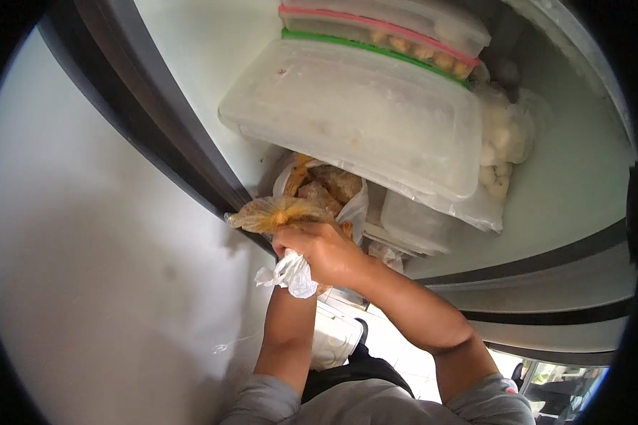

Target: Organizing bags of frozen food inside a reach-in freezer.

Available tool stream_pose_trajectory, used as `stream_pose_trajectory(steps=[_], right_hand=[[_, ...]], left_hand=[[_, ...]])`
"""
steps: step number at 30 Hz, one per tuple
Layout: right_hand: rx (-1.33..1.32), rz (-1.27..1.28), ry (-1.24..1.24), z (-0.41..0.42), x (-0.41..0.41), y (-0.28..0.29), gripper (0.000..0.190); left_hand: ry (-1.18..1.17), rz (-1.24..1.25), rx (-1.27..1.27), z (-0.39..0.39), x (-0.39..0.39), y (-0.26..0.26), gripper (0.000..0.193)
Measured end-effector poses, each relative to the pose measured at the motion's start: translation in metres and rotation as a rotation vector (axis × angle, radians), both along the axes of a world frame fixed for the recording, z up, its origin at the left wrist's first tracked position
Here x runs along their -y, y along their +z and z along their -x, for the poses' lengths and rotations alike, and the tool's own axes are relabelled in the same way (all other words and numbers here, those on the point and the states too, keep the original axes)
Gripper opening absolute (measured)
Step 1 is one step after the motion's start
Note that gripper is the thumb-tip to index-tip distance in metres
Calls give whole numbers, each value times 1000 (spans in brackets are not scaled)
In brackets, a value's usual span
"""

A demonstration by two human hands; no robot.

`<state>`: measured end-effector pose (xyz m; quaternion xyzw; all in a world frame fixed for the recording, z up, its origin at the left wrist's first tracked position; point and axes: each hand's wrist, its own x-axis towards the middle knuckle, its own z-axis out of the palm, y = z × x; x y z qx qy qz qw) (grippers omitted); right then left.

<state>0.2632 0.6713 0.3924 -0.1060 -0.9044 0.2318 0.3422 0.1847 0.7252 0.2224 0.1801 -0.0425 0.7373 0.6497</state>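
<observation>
My right hand (324,252) is closed around gathered plastic, with a twisted white plastic tail (292,273) sticking out below the fist. Right above the knuckles sits the knot of a clear bag with orange-stained plastic (279,215). My left forearm (287,340) reaches up beneath the right hand. The left hand itself is hidden behind the right hand and the plastic. Just beyond lies an open white plastic bag (355,207) holding brown lumps in clear wrapping (321,194). What the lumps are cannot be told.
A large lidded plastic container (361,114) overhangs the bag. Behind it are stacked containers with green (372,53) and pink rims (372,27). Bags of pale round items (502,133) lie at right. A dark-edged door (154,117) borders the left. Below is a white lidded box (335,337).
</observation>
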Motion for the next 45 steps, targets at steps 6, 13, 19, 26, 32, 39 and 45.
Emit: stream_pose_trajectory(steps=[6,13,19,26,32,39,45], right_hand=[[10,17,28,-4,6,5,23],[-55,3,63,-7,0,10,24],[-95,-18,-49,-5,-14,4,25],[13,-60,-426,-30,-4,-3,24],[147,-187,-512,-33,35,-7,26],[77,-410,-553,-66,-42,-18,27],[241,-429,-608,-75,-110,-41,32]], left_hand=[[-20,-54,5,2,18,-6,59],[67,-43,36,3,31,-7,60],[128,-44,71,3,36,-5,61],[179,515,-38,-53,102,30,78],[167,387,-161,-51,115,94,53],[212,482,-245,-79,90,105,59],[409,456,-470,-62,35,77,76]])
